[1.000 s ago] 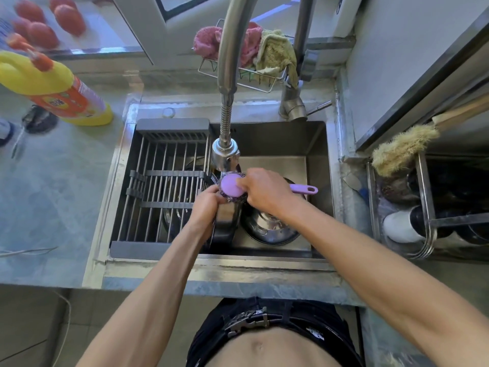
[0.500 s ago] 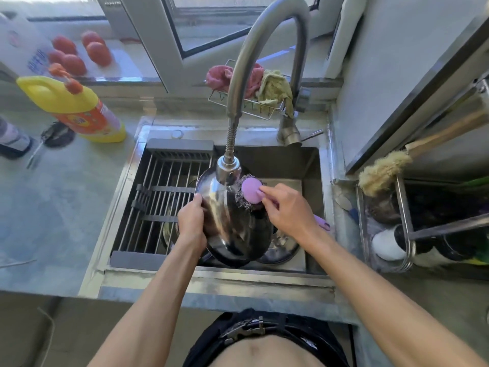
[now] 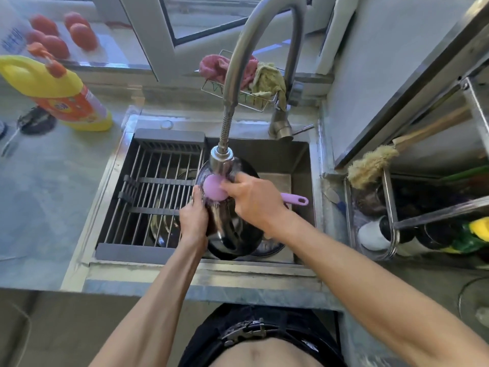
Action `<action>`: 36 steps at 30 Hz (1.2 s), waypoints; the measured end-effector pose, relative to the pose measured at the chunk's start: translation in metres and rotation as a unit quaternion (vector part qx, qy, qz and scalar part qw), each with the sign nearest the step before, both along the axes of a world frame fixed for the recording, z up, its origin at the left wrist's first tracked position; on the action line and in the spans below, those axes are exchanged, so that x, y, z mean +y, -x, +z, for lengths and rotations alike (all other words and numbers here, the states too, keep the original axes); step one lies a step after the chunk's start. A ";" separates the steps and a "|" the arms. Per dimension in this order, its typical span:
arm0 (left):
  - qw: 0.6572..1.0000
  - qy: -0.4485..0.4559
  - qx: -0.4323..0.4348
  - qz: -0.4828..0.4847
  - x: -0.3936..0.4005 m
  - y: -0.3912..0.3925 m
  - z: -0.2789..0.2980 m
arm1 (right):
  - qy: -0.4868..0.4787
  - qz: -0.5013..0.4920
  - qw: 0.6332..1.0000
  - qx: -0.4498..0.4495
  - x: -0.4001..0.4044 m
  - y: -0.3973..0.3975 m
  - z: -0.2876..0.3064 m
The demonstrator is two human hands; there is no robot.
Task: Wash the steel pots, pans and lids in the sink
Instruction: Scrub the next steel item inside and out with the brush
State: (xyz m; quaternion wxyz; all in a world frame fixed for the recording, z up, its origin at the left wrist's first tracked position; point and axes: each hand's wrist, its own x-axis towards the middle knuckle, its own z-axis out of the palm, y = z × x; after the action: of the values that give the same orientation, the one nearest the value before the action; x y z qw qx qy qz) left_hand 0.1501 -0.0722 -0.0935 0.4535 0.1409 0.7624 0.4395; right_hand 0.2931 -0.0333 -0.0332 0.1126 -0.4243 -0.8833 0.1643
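A steel pot point(image 3: 232, 234) stands tilted on edge in the sink point(image 3: 301, 165), right under the tap head point(image 3: 221, 161). My left hand point(image 3: 192, 217) grips its left rim. My right hand point(image 3: 254, 198) holds a purple-handled scrubber point(image 3: 214, 187) and presses its round head against the pot's upper part. The handle's end sticks out to the right of my hand. Another steel pot point(image 3: 165, 227) lies under the grid rack, and a further steel piece point(image 3: 267, 249) peeks out behind the held pot.
A grey grid rack point(image 3: 153, 189) covers the sink's left half. A yellow detergent bottle point(image 3: 60, 94) lies on the left counter. Cloths point(image 3: 254, 75) hang in a wire basket behind the tap. A dish rack point(image 3: 412, 215) with a brush stands at the right.
The scrubber head has moved left and down across the pot, from its upper right toward my left hand. The pot has turned a little; the camera has tilted.
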 end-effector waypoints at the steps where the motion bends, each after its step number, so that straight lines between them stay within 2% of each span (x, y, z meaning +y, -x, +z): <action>1: 1.000 0.006 -0.003 -0.011 -0.001 0.000 0.001 | 0.013 -0.035 0.999 -0.013 0.015 0.001 0.002; 3: 1.000 -0.002 -0.010 -0.023 -0.003 0.001 -0.003 | 0.047 -0.120 0.990 -0.063 0.047 -0.001 0.004; 5: 0.999 -0.011 -0.007 -0.033 -0.005 0.001 -0.008 | 0.052 -0.138 0.986 -0.084 0.058 -0.005 0.004; 9: 0.998 -0.019 -0.011 -0.056 -0.006 0.016 -0.014 | 0.016 -0.009 0.997 -0.071 0.036 -0.005 0.007; 10: 0.998 -0.022 -0.013 -0.064 -0.006 0.021 -0.015 | 0.018 0.006 0.997 -0.069 0.038 -0.007 0.007; 12: 0.996 -0.018 -0.008 -0.082 -0.003 0.032 -0.014 | 0.031 -0.024 0.997 -0.068 0.057 -0.010 0.003; 15: 0.997 -0.010 -0.039 -0.062 -0.002 0.052 -0.018 | 0.087 -0.097 0.991 -0.022 0.081 -0.018 -0.012; 19: 0.988 -0.032 -0.152 0.008 -0.005 0.069 -0.020 | 0.147 -0.147 0.976 0.068 0.091 -0.026 -0.026; 23: 0.971 -0.041 -0.234 -0.002 -0.008 0.080 -0.030 | 0.185 -0.182 0.960 0.102 0.093 -0.032 -0.032; 29: 0.951 -0.067 -0.299 0.036 -0.010 0.085 -0.035 | 0.208 -0.242 0.938 0.135 0.077 -0.063 -0.047; 36: 0.932 -0.073 -0.332 0.124 0.005 0.051 -0.035 | 0.235 -0.319 0.892 0.220 -0.003 -0.054 -0.074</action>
State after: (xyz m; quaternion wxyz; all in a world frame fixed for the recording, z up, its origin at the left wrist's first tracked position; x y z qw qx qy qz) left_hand 0.0992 -0.0677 -0.1286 0.6109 -0.0756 0.5457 0.5686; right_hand 0.3468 -0.0367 -0.1068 0.2473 -0.6502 -0.5891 0.4112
